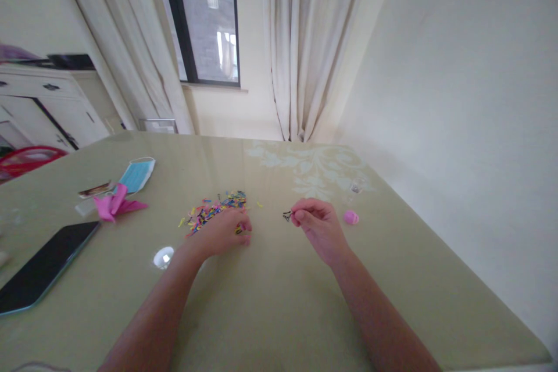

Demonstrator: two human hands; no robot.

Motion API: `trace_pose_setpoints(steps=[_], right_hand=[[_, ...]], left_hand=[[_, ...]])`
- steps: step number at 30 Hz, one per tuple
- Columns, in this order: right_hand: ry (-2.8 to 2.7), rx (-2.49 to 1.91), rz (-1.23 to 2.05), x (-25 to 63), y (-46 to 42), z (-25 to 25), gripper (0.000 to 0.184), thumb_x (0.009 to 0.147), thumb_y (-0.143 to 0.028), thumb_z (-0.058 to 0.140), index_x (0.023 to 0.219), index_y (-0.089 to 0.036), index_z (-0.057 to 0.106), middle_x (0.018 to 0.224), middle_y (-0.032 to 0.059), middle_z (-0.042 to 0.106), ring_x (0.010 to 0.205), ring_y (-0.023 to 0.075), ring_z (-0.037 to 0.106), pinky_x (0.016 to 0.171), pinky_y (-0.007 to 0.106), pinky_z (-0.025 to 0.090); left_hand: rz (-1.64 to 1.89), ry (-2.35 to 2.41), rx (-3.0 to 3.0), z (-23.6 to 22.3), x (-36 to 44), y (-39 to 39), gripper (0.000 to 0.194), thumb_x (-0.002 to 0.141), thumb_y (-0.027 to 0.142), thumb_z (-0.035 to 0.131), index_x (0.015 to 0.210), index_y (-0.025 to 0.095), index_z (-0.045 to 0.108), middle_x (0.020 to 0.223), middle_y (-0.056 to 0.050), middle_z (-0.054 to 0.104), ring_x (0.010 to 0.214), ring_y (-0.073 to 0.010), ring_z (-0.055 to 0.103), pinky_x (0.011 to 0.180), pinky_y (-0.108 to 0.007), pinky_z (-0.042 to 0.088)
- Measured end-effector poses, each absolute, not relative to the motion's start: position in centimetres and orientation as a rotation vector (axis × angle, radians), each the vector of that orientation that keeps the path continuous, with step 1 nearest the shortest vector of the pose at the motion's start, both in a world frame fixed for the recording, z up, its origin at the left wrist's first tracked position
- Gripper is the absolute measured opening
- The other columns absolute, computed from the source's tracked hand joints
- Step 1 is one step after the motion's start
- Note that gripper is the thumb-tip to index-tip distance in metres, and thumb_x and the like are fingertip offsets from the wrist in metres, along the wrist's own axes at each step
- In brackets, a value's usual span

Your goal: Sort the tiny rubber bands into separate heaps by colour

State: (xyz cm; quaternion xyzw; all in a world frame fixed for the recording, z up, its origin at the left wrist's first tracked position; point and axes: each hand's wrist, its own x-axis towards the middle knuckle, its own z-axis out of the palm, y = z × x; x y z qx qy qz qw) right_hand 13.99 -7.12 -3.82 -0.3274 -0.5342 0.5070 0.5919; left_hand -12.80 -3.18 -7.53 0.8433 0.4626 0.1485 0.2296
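Observation:
A heap of small multicoloured pieces, in yellow, pink, blue and black, lies on the table; they look like little elastic bands. My left hand rests at the near right side of this heap, partly covering it. Its fingers are bent, with thumb and forefinger apart and a few yellow and dark pieces showing between them. To the right, my right hand is closed in a pinch. Several thin black bands stick out to the left from its fingertips. A single yellow piece lies between the heap and my right hand.
Right of my right hand sit a pink round object and a small clear item. On the left are a shiny white round object, a dark tablet, a pink folded piece and a blue face mask. A wall borders the table's right.

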Motion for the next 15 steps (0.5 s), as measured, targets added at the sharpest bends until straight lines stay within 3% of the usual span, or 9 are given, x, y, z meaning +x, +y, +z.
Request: trace_pose_setpoints(steps=[7,11,15], right_hand=[[-1.541,-1.24,0.887,15.8,-3.5,-7.8,0.021,0.079,-0.039,0.085,0.085,-0.02,0.082,0.081,0.0057,0.081,0.073,0.0198,0.073,0.074,0.035,0.058],[-1.718,-1.421,0.643,16.1,-2.6,-9.4,0.011,0.088,-0.029,0.075,0.082,-0.021,0.08,0.078,0.0049,0.08,0.073,0.0185,0.072,0.076,0.033,0.055],[-1.767,-1.505,0.605,16.2,-2.4,-9.9,0.012,0.09,-0.022,0.071,0.083,-0.02,0.08,0.077,0.0041,0.078,0.073,0.0179,0.069,0.073,0.031,0.052]], left_hand=[[0.347,1.273,2.324,-7.6,-12.9,-2.9,0.008,0.081,0.027,0.07,0.078,0.024,0.077,0.089,-0.005,0.079,0.092,-0.0263,0.071,0.083,-0.033,0.048],[0.313,1.267,2.322,-7.3,-12.6,-3.1,0.01,0.08,0.021,0.067,0.076,0.024,0.076,0.09,-0.005,0.079,0.092,-0.026,0.071,0.084,-0.034,0.048],[0.403,1.214,2.317,-6.9,-12.1,-3.4,0.01,0.085,0.023,0.065,0.079,0.023,0.073,0.09,-0.006,0.078,0.091,-0.0255,0.07,0.084,-0.034,0.049]])
